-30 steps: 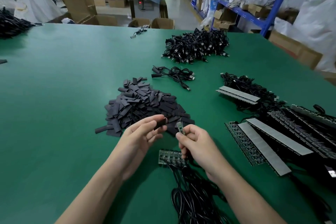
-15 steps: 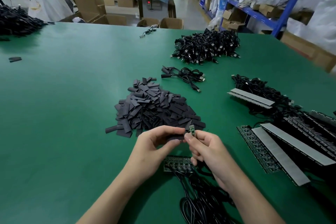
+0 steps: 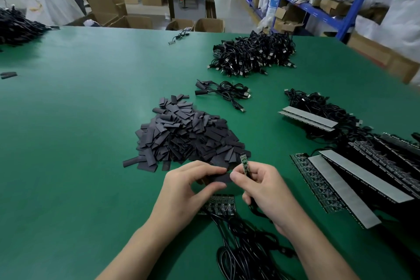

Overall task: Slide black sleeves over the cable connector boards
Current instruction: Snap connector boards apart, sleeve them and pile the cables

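Note:
My left hand [image 3: 186, 188] pinches a flat black sleeve [image 3: 221, 178] between thumb and fingers. Beside it, my right hand [image 3: 263, 191] grips a small green connector board [image 3: 244, 163], held upright with its cable running down under the palm. The fingertips of both hands almost meet; the sleeve lies just left of and below the board. Behind the hands is a big pile of black sleeves [image 3: 186, 136]. A panel of joined boards [image 3: 221, 206] with black cables [image 3: 247, 254] lies under my hands.
On the green table [image 3: 79, 143] sit a heap of USB cables [image 3: 252, 54], a few sleeved cables [image 3: 222, 92], and rows of board panels with grey strips [image 3: 345, 186] at the right. Another cable heap [image 3: 16, 27] is at far left. Shelves and boxes stand beyond.
My hands have come together: the left one brought the sleeve right, up to the board held by the right hand. The camera view shifted slightly left.

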`<state>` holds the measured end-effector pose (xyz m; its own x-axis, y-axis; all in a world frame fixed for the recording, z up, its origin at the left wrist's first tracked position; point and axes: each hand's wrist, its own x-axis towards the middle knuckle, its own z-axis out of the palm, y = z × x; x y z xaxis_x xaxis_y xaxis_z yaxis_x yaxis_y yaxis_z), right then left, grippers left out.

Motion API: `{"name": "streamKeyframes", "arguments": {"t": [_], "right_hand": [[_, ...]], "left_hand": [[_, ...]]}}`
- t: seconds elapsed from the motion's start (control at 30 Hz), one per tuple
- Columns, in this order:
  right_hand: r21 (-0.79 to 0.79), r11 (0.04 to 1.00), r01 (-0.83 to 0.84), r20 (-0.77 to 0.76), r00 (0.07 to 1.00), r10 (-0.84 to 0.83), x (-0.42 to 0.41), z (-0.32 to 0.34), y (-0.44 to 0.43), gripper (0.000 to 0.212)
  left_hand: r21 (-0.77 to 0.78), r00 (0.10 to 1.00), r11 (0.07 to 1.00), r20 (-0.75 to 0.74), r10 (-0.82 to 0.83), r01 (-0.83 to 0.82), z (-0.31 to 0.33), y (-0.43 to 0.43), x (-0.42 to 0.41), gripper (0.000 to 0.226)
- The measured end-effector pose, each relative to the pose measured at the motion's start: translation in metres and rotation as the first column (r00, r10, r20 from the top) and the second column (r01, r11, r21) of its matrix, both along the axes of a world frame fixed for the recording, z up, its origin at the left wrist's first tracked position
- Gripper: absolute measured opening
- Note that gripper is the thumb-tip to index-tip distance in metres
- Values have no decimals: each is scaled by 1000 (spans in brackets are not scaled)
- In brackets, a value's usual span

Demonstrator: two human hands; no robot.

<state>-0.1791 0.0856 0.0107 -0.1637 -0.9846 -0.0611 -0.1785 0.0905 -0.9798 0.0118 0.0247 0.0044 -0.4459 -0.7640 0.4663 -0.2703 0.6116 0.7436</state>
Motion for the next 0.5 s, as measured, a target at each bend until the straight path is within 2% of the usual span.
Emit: {"name": "streamKeyframes", "arguments": {"t": [0.13, 0.27, 0.37, 0.5], "right_hand": [[-35, 999, -28, -36, 999, 27, 0, -1, 0, 32], [-54, 994, -95, -15, 995, 94, -1, -1, -1, 13], [-59, 986, -153, -131, 981, 144, -3, 1, 0, 13], [-74, 983, -169, -113, 981, 160, -6, 2, 1, 14]], "left_hand": [[37, 998, 998, -45, 49, -48, 3, -3, 2, 20], [205, 987, 973, -99, 127, -105, 3, -8, 6, 18], [271, 983, 956, -112, 147, -112, 2, -11, 9, 22], [313, 984, 945, -119, 136, -93, 2, -12, 10, 25]]}}
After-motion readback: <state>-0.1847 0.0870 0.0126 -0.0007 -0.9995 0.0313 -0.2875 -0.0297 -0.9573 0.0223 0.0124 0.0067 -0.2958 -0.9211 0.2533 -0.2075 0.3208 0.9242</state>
